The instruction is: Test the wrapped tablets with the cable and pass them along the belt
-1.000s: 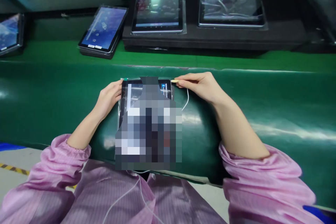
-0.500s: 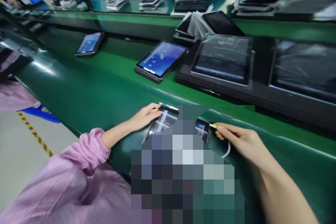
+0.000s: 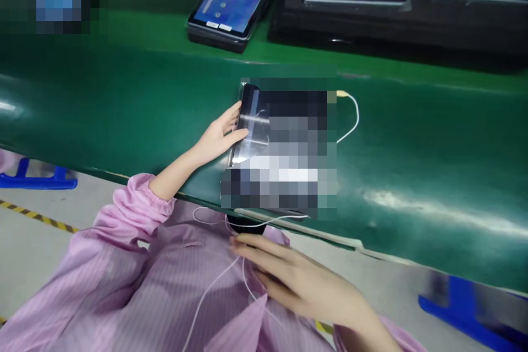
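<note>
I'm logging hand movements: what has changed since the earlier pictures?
The right hand has let go of the yellow plug beside the tablet and drawn back in front of the pink garment. The left hand stays at the tablet's left edge; the plug remains near its upper right.

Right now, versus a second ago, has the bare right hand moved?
Yes. Against the glossy green tabletop, the right hand has left the pale yellow plug and come back past the tabletop's near edge.
</note>
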Motion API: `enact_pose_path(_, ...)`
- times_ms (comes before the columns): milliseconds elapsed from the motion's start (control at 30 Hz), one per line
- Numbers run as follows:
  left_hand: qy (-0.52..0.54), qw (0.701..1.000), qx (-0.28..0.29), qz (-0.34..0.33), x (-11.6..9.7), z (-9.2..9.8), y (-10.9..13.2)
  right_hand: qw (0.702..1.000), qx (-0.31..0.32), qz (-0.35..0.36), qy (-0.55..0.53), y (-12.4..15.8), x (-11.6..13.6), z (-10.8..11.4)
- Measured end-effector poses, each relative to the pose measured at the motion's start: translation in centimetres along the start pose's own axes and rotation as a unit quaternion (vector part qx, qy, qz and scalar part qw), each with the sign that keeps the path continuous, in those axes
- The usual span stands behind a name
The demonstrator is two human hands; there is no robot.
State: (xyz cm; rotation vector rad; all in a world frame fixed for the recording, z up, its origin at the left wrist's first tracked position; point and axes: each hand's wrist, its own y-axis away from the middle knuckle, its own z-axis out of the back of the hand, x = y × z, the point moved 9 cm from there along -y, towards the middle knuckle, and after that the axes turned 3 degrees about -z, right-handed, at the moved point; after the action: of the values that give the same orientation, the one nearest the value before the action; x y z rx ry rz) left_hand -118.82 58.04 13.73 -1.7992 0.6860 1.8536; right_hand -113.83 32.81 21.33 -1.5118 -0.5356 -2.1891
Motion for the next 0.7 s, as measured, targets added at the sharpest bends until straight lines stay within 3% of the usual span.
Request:
enact_pose_path(67, -0.006, 1.0, -0.02, -0.013, 0.0, -0.1, -0.1, 0.999, 0.009, -0.024, -0.041, -0.8, -1.1, -3.0)
enact_pose_path(133, -0.013, 0.999, -0.043, -0.027, -0.2, -0.2, -0.3, 0.997, 0.0, -0.027, -0.075, -1.8, -2.4, -4.5)
enact_pose_path(367, -0.06, 0.991, -0.104, -0.064, -1.2, -0.4, -1.0, 0.994, -0.066, -0.031, -0.086, -3.0, -6.0, -6.3)
enact_pose_path(533, -0.093, 0.984, -0.143, -0.055, -1.2, -0.1, -1.3, 0.984, -0.135, -0.043, -0.108, -1.8, -5.9, -5.1)
enact_pose_path(700, -0.096, 0.987, -0.121, -0.055, -1.3, -0.2, -1.0, 0.961, -0.253, -0.049, -0.098, 1.7, -3.5, -1.2)
